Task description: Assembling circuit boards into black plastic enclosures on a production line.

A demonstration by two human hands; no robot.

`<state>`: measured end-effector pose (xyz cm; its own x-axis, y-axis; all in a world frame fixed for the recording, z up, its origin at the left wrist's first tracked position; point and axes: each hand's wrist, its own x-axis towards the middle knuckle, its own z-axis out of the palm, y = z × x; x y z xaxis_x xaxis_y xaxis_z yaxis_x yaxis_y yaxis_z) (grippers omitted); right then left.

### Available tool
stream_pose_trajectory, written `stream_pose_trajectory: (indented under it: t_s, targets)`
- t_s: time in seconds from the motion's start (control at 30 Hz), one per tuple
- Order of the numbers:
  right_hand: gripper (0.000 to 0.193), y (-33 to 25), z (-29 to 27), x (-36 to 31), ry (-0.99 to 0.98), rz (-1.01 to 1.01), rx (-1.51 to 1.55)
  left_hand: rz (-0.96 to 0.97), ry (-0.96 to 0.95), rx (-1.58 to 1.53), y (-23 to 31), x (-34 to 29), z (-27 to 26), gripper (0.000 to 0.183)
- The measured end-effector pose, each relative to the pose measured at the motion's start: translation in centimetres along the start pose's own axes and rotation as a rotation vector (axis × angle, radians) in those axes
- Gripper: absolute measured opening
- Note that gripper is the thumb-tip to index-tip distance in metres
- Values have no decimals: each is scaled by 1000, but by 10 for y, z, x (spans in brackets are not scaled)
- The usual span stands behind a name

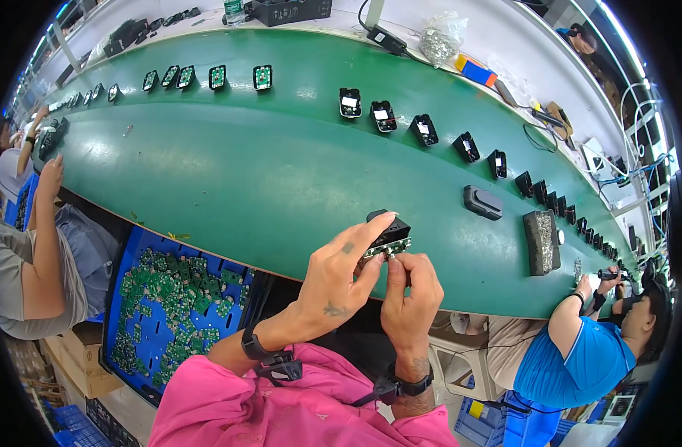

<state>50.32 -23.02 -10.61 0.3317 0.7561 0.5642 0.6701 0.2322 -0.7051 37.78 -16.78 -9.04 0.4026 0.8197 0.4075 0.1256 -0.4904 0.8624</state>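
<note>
My left hand (332,277) grips a small black plastic housing (392,229) just above the near edge of the green bench. A green circuit board (398,246) sits at the side of the housing facing me, between the fingers of both hands. My right hand (412,299) is closed in a pinch at the board's lower edge, thumb and forefinger together. Whether a tiny part lies in that pinch is hidden. To the right of my hands, a closed black case (482,203) lies on the bench.
Black housings (423,130) stand in a row along the bench's far side; those at left hold green boards (263,77). A black tray (541,242) of small metal parts lies right. A blue crate (140,261) of boards is lower left. Co-workers (579,343) sit on both sides.
</note>
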Motion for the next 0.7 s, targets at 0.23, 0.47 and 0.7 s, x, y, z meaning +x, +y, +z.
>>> stream_pose_trajectory:
  t_s: [0.23,0.47,0.7]
  targets:
    - [8,-4,-11,9,-134,-106,-149,51,11,56,-1,1,2,54]
    - [3,-4,-14,12,-153,-76,-146,189,54,200,-5,0,7,56]
    - [4,-2,-25,16,-276,-72,-216,223,-16,383,-6,1,9,56]
